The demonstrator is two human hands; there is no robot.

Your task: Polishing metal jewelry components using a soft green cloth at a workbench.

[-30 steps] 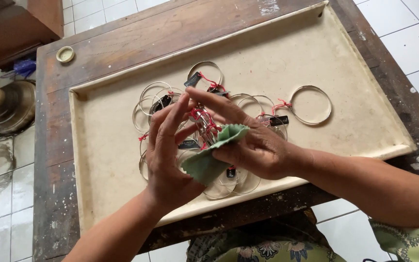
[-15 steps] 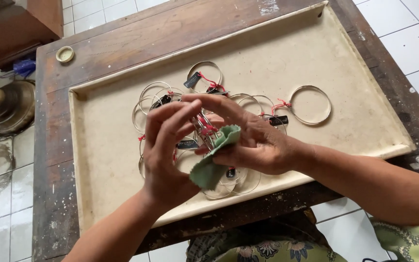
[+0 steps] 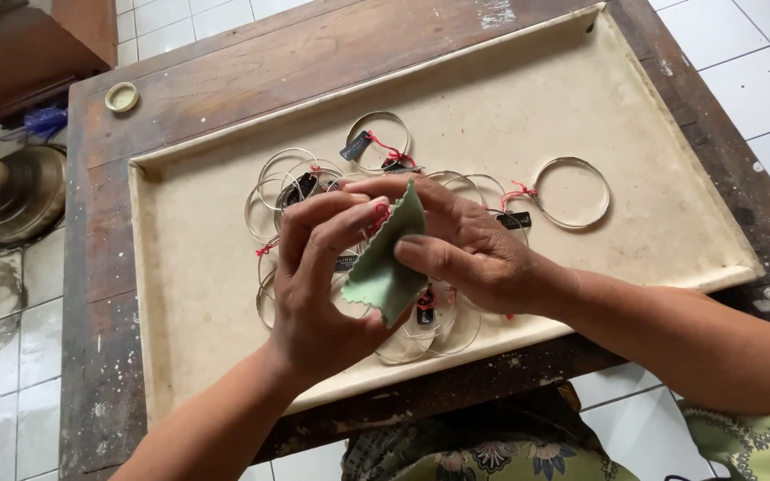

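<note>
Centrally, green cloth (image 3: 383,267) between hands, black tags (image 3: 356,145) behind.

Worn wooden table (image 3: 225,80) — bearing a cream tray (image 3: 652,160) and a small round lid (image 3: 122,96).

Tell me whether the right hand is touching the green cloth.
Touching. The head view shows the right hand with its thumb pressed on the green cloth, which the left hand also pinches.
</note>
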